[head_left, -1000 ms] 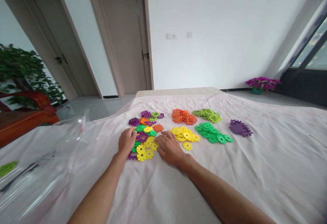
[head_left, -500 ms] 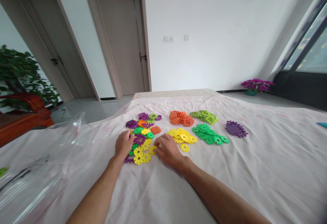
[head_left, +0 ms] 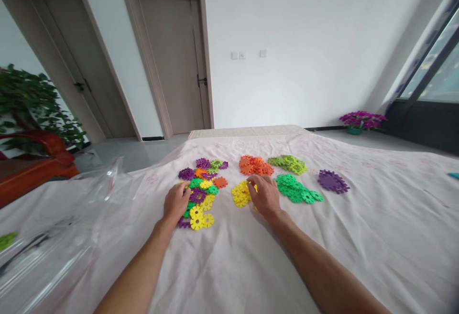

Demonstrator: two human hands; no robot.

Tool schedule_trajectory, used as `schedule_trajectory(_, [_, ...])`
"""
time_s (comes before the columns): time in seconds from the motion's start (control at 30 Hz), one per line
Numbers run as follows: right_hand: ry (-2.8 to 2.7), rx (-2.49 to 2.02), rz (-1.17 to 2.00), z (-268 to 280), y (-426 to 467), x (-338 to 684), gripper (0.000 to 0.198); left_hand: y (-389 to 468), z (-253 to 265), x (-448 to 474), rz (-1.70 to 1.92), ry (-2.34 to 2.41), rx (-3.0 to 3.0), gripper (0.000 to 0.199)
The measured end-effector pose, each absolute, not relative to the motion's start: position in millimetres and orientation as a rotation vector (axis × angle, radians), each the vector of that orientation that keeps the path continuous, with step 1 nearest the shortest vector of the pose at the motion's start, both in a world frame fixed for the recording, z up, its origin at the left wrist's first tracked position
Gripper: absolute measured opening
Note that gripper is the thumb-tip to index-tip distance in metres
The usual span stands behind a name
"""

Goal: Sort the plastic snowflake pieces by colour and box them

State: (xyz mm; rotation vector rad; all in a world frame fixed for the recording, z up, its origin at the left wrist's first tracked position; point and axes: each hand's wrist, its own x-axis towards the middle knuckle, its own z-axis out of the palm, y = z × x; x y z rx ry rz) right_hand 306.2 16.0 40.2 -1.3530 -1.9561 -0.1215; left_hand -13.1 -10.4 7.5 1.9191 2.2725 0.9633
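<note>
My left hand (head_left: 176, 203) rests at the left edge of a mixed heap of flat plastic building discs, touching it, thumb and forefinger slightly apart. In that heap lie yellow discs (head_left: 197, 221), green discs (head_left: 213, 189), purple square pieces (head_left: 198, 195) and an orange piece (head_left: 220, 182). My right hand (head_left: 266, 195) is over the pile of yellow discs (head_left: 241, 194), its fingers bent together and hiding the pile's right part. Whether a disc is between those fingertips is hard to make out.
Sorted piles of orange pieces (head_left: 255, 165), light green pieces (head_left: 289, 163), green discs (head_left: 294, 188) and purple pieces (head_left: 333, 181) lie to the right on the pale tablecloth (head_left: 229, 266). Clear plastic bags (head_left: 68, 237) cover the left side. A red wooden armrest (head_left: 46, 149) stands beyond.
My right hand has moved right, from the mixed heap to the yellow pile. A yellow disc at the heap's right edge is gone from there. My left hand has stayed put.
</note>
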Motion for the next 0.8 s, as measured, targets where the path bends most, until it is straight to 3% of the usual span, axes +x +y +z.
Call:
schedule_trajectory(0.4, [-1.961, -1.557, -0.143, 33.5, 24.7, 319.7, 0.016, -13.4, 10.9, -10.4, 0.969, 2.258, 1.906, 0.034])
schedule_trajectory(0.8, [-2.412, -0.910, 0.191, 46.8, -27.0, 262.6, 0.019, -13.3, 12.1, -10.3, 0.954, 2.262, 1.921, 0.034])
